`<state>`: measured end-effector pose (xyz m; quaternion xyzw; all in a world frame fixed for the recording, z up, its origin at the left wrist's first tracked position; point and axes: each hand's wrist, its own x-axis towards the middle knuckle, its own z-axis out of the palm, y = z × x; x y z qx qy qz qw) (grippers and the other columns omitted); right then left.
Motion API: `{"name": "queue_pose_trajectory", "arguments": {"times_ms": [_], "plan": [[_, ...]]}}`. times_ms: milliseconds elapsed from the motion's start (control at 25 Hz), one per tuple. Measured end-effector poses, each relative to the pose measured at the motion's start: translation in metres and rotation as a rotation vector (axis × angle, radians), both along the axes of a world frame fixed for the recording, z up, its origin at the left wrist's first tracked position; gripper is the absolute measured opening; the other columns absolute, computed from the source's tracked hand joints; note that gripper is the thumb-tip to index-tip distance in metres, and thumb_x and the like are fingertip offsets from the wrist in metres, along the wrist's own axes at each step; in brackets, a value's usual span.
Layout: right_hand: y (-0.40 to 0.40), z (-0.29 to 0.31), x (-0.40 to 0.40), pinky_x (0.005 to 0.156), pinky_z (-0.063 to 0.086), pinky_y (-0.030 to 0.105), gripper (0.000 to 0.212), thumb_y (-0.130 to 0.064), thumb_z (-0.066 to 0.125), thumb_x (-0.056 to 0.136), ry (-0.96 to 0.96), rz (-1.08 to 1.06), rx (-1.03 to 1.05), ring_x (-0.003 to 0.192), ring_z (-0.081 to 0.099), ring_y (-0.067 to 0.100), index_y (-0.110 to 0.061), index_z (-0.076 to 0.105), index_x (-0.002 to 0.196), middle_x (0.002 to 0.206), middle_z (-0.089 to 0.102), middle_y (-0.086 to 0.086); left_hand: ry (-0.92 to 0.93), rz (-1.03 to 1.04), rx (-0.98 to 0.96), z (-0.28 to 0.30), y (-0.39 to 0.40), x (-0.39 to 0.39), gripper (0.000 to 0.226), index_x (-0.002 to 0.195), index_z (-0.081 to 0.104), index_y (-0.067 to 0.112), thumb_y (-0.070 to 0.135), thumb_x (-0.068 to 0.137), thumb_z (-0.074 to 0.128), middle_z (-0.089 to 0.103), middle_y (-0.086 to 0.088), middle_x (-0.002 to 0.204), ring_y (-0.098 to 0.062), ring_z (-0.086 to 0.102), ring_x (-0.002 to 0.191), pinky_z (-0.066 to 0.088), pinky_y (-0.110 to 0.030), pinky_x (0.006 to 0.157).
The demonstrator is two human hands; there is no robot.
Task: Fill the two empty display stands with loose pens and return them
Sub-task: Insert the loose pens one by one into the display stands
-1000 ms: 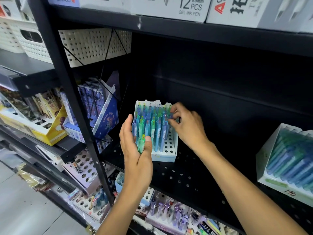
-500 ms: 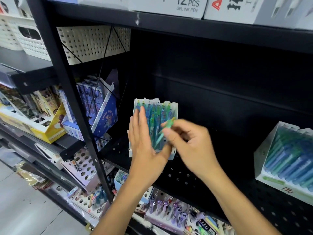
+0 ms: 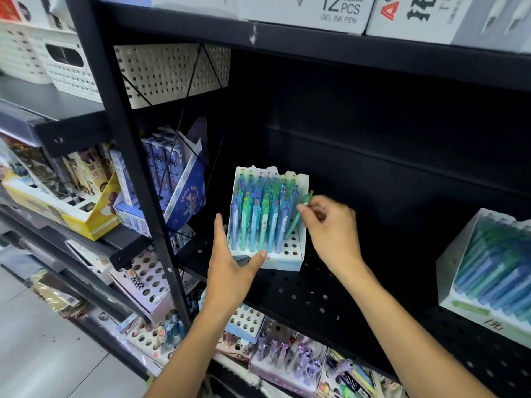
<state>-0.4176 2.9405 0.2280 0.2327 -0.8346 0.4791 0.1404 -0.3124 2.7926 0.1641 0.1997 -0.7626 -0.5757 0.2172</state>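
A white display stand (image 3: 290, 255) sits on the black perforated shelf (image 3: 310, 294), holding several blue and green pens in its holes. My right hand (image 3: 330, 228) pinches a green pen (image 3: 298, 215) and holds it slanted over the stand's right side, its tip down among the holes. My left hand (image 3: 232, 265) is open, fingers straight, touching the stand's front left corner. A second stand (image 3: 457, 271) full of blue and green pens stands at the shelf's right end.
A black upright post (image 3: 126, 156) runs left of the stand. Boxed pens (image 3: 172, 179) and a yellow box (image 3: 83, 216) sit on the left shelves. Holed stands and purple pens (image 3: 287, 354) fill the shelf below. White gel pen cartons (image 3: 339, 10) sit above.
My right hand took a green pen from my left hand and carried it to the stand's right side. My left hand opened and dropped to the stand's front left corner.
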Motion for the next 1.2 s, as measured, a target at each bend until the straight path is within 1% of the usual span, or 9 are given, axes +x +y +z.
{"name": "queue_pose_trajectory", "arguments": {"times_ms": [280, 360, 480, 560, 640, 760, 880, 1040, 1200], "plan": [[-0.011, -0.004, -0.009, 0.062, 0.053, 0.033, 0.019, -0.028, 0.070, 0.091, 0.039, 0.038, 0.178, 0.060, 0.059, 0.008, -0.015, 0.068, 0.078, 0.065, 0.062, -0.012, -0.090, -0.006, 0.070, -0.004, -0.008, -0.007, 0.104, 0.157, 0.013, 0.036, 0.031, 0.079, 0.083, 0.038, 0.006, 0.156, -0.018, 0.034, 0.144, 0.033, -0.044, 0.117], [-0.009, -0.016, -0.007, 0.063, 0.049, 0.026, 0.017, -0.033, 0.074, 0.087, 0.010, -0.047, 0.086, 0.068, 0.057, 0.005, -0.018, 0.066, 0.087, 0.076, 0.062, -0.011, -0.110, -0.019, 0.118, -0.001, -0.014, -0.007, 0.108, 0.157, 0.014, 0.033, 0.028, 0.077, 0.085, 0.041, 0.005, 0.154, -0.019, 0.036, 0.143, 0.032, -0.043, 0.117], [-0.001, -0.042, 0.005, 0.090, 0.051, 0.027, 0.041, -0.037, 0.070, 0.089, -0.415, -0.027, -0.161, 0.106, 0.059, 0.007, -0.026, 0.056, 0.126, 0.121, 0.061, -0.010, -0.108, -0.061, 0.242, 0.008, -0.020, -0.007, 0.107, 0.157, 0.012, 0.037, 0.018, 0.079, 0.083, 0.038, 0.019, 0.146, -0.008, 0.033, 0.139, 0.027, -0.036, 0.115], [0.001, -0.057, 0.009, 0.101, 0.049, 0.034, 0.045, -0.030, 0.067, 0.091, -0.565, 0.060, -0.084, 0.114, 0.061, 0.011, -0.028, 0.054, 0.134, 0.125, 0.062, -0.010, -0.081, -0.090, 0.315, 0.011, -0.019, -0.007, 0.090, 0.154, 0.023, 0.038, 0.014, 0.085, 0.076, 0.044, 0.023, 0.139, -0.009, 0.037, 0.137, 0.029, -0.031, 0.110], [0.002, -0.065, 0.014, 0.098, 0.051, 0.034, 0.035, -0.021, 0.062, 0.093, -0.492, 0.049, 0.006, 0.107, 0.065, 0.011, -0.028, 0.061, 0.128, 0.115, 0.069, -0.012, -0.047, -0.096, 0.398, 0.015, -0.017, -0.003, 0.067, 0.145, 0.040, 0.038, 0.012, 0.090, 0.069, 0.050, 0.029, 0.122, -0.004, 0.046, 0.126, 0.029, -0.026, 0.103], [0.006, -0.066, 0.028, 0.090, 0.055, 0.026, 0.032, -0.009, 0.057, 0.096, -0.495, -0.010, -0.231, 0.099, 0.069, 0.007, -0.028, 0.067, 0.119, 0.107, 0.074, -0.012, -0.002, -0.161, 0.434, 0.022, -0.020, 0.005, 0.054, 0.124, 0.056, 0.042, 0.004, 0.088, 0.069, 0.066, 0.035, 0.101, 0.011, 0.060, 0.100, 0.040, -0.021, 0.095], [0.018, -0.055, 0.043, 0.075, 0.053, 0.015, 0.031, 0.001, 0.055, 0.096, -0.523, -0.047, -0.475, 0.090, 0.071, 0.004, -0.020, 0.069, 0.113, 0.098, 0.077, -0.008, 0.040, -0.350, 0.492, 0.026, -0.018, 0.009, 0.070, 0.132, 0.049, 0.043, -0.005, 0.085, 0.068, 0.073, 0.010, 0.111, -0.016, 0.070, 0.105, 0.054, -0.036, 0.090], [0.057, -0.032, 0.056, 0.075, 0.054, 0.016, 0.019, -0.012, 0.062, 0.096, -0.538, -0.084, -0.478, 0.089, 0.070, 0.000, -0.024, 0.071, 0.107, 0.096, 0.077, -0.011, 0.052, -0.463, 0.673, 0.028, 0.002, 0.002, 0.085, 0.140, 0.045, 0.044, -0.007, 0.076, 0.070, 0.074, 0.001, 0.113, -0.026, 0.071, 0.105, 0.057, -0.044, 0.084], [0.151, -0.034, 0.070, 0.086, 0.051, 0.030, 0.009, -0.017, 0.065, 0.095, -0.354, -0.594, -0.529, 0.088, 0.066, 0.008, -0.024, 0.069, 0.092, 0.091, 0.071, -0.009, 0.004, -0.567, 0.877, 0.021, 0.036, 0.001, 0.078, 0.133, 0.049, 0.043, -0.008, 0.076, 0.064, 0.076, 0.010, 0.103, -0.023, 0.074, 0.098, 0.062, -0.043, 0.073]]}}
